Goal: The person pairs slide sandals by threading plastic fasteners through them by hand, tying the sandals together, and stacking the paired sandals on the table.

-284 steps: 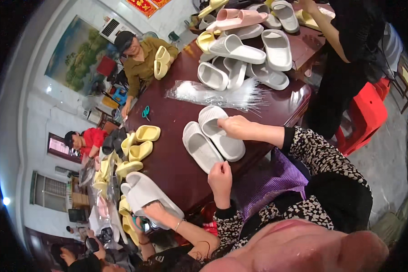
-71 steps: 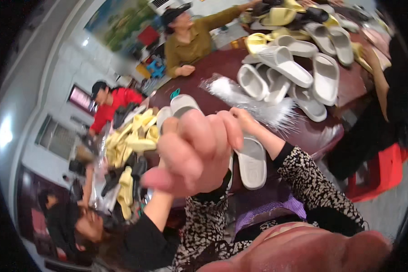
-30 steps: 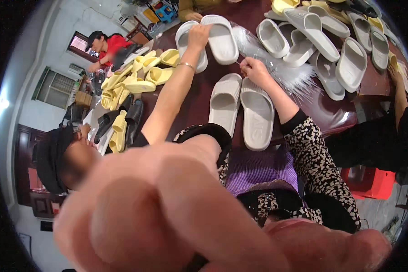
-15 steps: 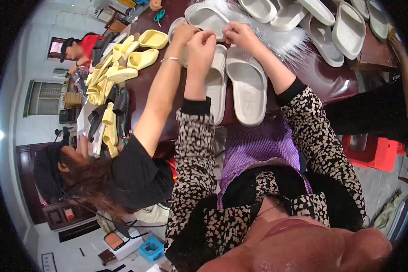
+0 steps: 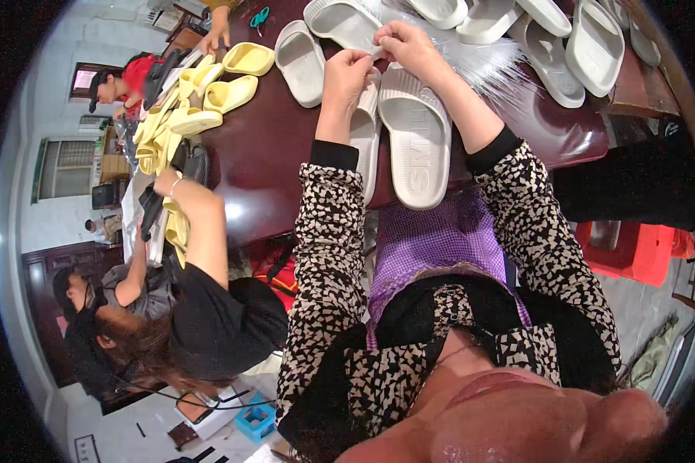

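Note:
A pair of white slide sandals (image 5: 413, 135) lies side by side on the dark red-brown table (image 5: 262, 147), just in front of me. My left hand (image 5: 346, 73) and my right hand (image 5: 405, 42) meet above the sandals' far ends. Both pinch a thin pale plastic strand (image 5: 377, 52) between their fingertips; it is too small to make out further. A bundle of clear plastic strands (image 5: 483, 58) lies right of my right hand. My sleeves are black-and-white patterned.
More white sandals (image 5: 552, 46) cover the table's far side, two others (image 5: 301, 50) lie left of my hands. Yellow sandals (image 5: 224, 91) pile up at the far left. A person in a black top (image 5: 216, 309) works at my left; a red stool (image 5: 633, 247) stands right.
My left hand, held up close to the camera a second ago, has dropped to the table and joined my right hand over the white sandals. The view has tilted further down.

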`<state>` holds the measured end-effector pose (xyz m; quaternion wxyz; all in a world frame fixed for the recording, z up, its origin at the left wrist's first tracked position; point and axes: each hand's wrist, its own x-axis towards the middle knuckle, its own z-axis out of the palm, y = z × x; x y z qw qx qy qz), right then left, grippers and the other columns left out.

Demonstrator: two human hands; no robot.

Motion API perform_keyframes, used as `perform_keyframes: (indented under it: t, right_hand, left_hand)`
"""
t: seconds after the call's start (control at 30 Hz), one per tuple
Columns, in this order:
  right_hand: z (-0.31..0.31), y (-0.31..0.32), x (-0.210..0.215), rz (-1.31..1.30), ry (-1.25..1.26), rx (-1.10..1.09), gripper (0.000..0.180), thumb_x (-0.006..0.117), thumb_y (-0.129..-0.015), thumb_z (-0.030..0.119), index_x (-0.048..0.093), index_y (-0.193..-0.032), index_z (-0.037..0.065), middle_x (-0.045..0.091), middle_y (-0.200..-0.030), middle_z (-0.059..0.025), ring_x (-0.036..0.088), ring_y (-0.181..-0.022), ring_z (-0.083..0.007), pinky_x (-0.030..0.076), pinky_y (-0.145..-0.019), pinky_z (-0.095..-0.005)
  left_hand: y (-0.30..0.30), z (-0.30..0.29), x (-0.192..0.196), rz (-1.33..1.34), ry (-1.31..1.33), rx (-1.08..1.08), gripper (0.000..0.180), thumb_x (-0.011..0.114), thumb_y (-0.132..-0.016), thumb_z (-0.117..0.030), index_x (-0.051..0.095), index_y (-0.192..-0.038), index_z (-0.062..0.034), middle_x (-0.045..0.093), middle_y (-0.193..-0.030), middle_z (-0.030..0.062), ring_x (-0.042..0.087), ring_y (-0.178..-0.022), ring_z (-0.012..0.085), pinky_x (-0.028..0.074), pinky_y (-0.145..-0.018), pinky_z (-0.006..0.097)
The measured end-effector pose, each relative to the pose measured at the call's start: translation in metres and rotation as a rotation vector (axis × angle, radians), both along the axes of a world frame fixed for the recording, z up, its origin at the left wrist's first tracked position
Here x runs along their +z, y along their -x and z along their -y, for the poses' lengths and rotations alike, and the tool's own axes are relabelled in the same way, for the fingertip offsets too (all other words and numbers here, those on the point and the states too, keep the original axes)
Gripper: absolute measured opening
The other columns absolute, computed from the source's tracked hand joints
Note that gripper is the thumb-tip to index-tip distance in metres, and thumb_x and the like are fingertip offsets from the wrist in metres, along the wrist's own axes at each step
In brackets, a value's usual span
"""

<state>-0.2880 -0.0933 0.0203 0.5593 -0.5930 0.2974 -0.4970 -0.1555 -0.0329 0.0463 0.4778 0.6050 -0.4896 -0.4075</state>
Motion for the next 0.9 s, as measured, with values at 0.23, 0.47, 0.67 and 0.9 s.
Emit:
perform_keyframes:
  t: [0.23, 0.47, 0.67, 0.9]
  right_hand:
    - [0.001, 0.005, 0.004, -0.023, 0.028, 0.004, 0.019, 0.057, -0.083, 0.016, 0.062, -0.093, 0.0, 0.057, -0.064, -0.0013, 0.053, -0.058, -0.009, 0.045, -0.053, -0.0246]
    - [-0.005, 0.007, 0.011, -0.17, 0.062, 0.047, 0.02, 0.059, -0.08, 0.02, 0.066, -0.086, 0.002, 0.059, -0.063, -0.0011, 0.053, -0.058, -0.0074, 0.045, -0.054, -0.0236]
    - [-0.005, 0.01, 0.011, -0.197, 0.105, 0.082, 0.019, 0.059, -0.079, 0.02, 0.066, -0.084, 0.003, 0.06, -0.066, -0.0013, 0.054, -0.059, -0.007, 0.045, -0.054, -0.0239]
    - [-0.004, 0.01, 0.01, -0.266, 0.135, 0.155, 0.02, 0.057, -0.083, 0.022, 0.064, -0.087, 0.004, 0.059, -0.069, 0.0028, 0.053, -0.061, -0.0037, 0.04, -0.053, -0.0199]
  left_hand:
    - [-0.006, 0.0, -0.003, -0.271, 0.06, 0.037, 0.007, 0.063, -0.081, -0.01, 0.06, -0.085, -0.0038, 0.056, -0.066, 0.0007, 0.046, -0.049, 0.0058, 0.038, -0.045, 0.02]
    - [-0.009, -0.003, -0.005, -0.401, 0.088, 0.1, 0.007, 0.062, -0.082, -0.01, 0.06, -0.085, -0.0045, 0.054, -0.062, -0.0005, 0.043, -0.046, 0.0043, 0.035, -0.041, 0.018]
    - [-0.008, -0.004, -0.006, -0.453, 0.156, 0.101, 0.006, 0.062, -0.082, -0.009, 0.06, -0.085, -0.0046, 0.055, -0.063, 0.0006, 0.044, -0.047, 0.0048, 0.037, -0.043, 0.019]
    - [-0.011, -0.006, -0.007, -0.493, 0.199, 0.109, 0.007, 0.063, -0.08, -0.004, 0.06, -0.087, -0.0024, 0.064, -0.073, 0.0094, 0.053, -0.051, 0.0115, 0.045, -0.048, 0.024]
